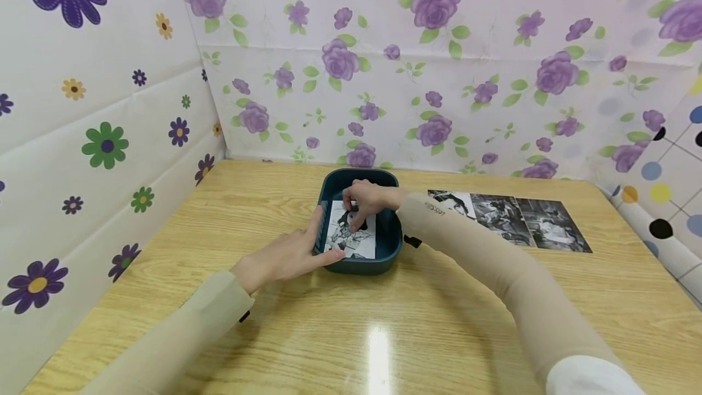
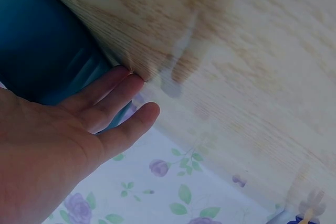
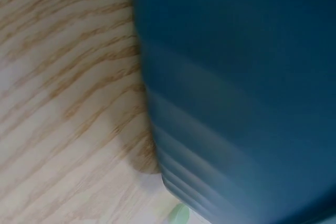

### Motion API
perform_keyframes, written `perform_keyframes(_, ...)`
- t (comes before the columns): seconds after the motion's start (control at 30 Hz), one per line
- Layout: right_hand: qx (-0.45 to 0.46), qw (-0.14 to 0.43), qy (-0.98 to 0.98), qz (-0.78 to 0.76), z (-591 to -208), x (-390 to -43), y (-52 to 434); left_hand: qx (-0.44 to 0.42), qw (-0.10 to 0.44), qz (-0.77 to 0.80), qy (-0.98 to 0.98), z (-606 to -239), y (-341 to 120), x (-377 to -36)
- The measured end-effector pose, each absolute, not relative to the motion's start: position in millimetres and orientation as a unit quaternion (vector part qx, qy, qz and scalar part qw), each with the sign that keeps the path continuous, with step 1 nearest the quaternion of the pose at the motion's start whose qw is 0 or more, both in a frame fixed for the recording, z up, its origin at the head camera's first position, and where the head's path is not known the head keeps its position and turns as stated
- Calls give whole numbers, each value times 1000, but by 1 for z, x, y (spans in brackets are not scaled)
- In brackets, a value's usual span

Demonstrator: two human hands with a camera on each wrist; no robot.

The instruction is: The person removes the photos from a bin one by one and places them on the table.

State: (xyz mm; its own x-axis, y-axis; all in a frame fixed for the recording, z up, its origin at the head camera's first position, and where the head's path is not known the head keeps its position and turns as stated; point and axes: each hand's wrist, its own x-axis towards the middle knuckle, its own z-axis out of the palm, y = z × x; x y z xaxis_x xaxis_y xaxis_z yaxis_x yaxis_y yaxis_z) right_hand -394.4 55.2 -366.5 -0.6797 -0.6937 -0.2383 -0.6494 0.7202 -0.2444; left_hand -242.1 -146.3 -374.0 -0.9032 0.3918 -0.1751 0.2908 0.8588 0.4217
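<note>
Near the middle of the table [image 1: 450,322], a dark teal tray [image 1: 390,242] holds a black-and-white photo [image 1: 356,241], and both our hands are at it. Our left hand [image 1: 285,255] lies with fingers straight against the tray's left wall, gripping nothing; its fingertips reach the photo's near corner. Our right hand [image 1: 366,200] comes over the far rim with fingers curled down onto the photo's top edge. It looks like a pinch, though we cannot tell for sure whether the sheet is really caught.

We judge the photo to be light, thin and floppy, easy to crease or smudge, and lying flat it offers no thickness to take. An edge or corner is the place to hold it, lifted first with a fingertip, then pinched lightly. The tray seems like stiff, smooth plastic that would slide on the glossy wood, so steadying it from the side makes sense.

Only the head view shows the photo, the right hand's fingers and the row of three more photos [image 1: 510,219] lying flat to the right of the tray. The left wrist view shows our open palm [image 2: 58,150] and straight fingers [image 2: 113,90] against the tray's outer wall [image 2: 47,45], plainly holding nothing. The right wrist view is blurred: just the tray wall [image 3: 241,87] close up and wood grain, no fingers.
</note>
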Motion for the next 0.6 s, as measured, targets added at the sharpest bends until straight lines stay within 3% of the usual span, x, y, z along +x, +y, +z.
perform_keyframes(0.4,-390,96,908,-117,-356,-389,59,179,135,198,954,-374,-145,-243)
perform_keyframes(0.6,-365,110,896,-230,-341,-395,68,178,136,193,955,-374,-145,-244)
